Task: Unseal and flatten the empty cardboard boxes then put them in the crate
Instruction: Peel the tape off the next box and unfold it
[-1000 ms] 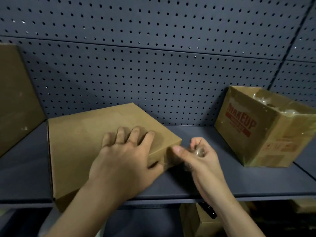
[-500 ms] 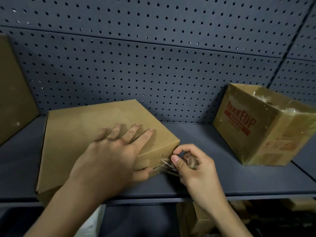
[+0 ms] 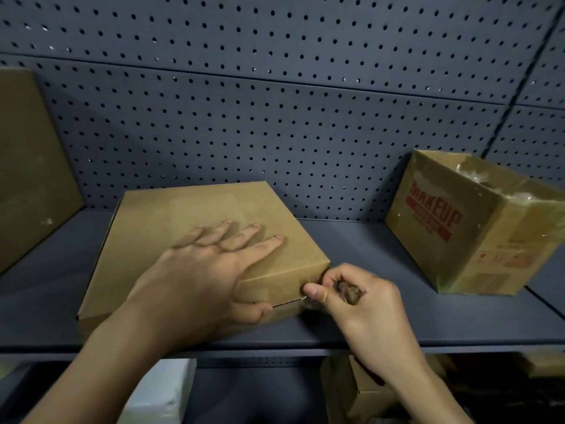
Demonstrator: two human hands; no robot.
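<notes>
So we've got our left hand (image 3: 208, 276) spread flat on top of the flat cardboard box (image 3: 171, 221), fingers straight, thumb pressed against its front side. Our right hand (image 3: 360, 304) is curled up tight at the box's front right corner, pinching some crumpled clear tape (image 3: 348, 294) between thumb and fingers. The box sits on the grey shelf (image 3: 367, 258), well apart from the MAKEUP box (image 3: 458, 228) on the right.

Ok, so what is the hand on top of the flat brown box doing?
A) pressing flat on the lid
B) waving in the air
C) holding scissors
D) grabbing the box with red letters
A: the left hand lies with fingers spread straight on the lid of the flat box, while the right hand pinches clear tape at its corner.
</notes>
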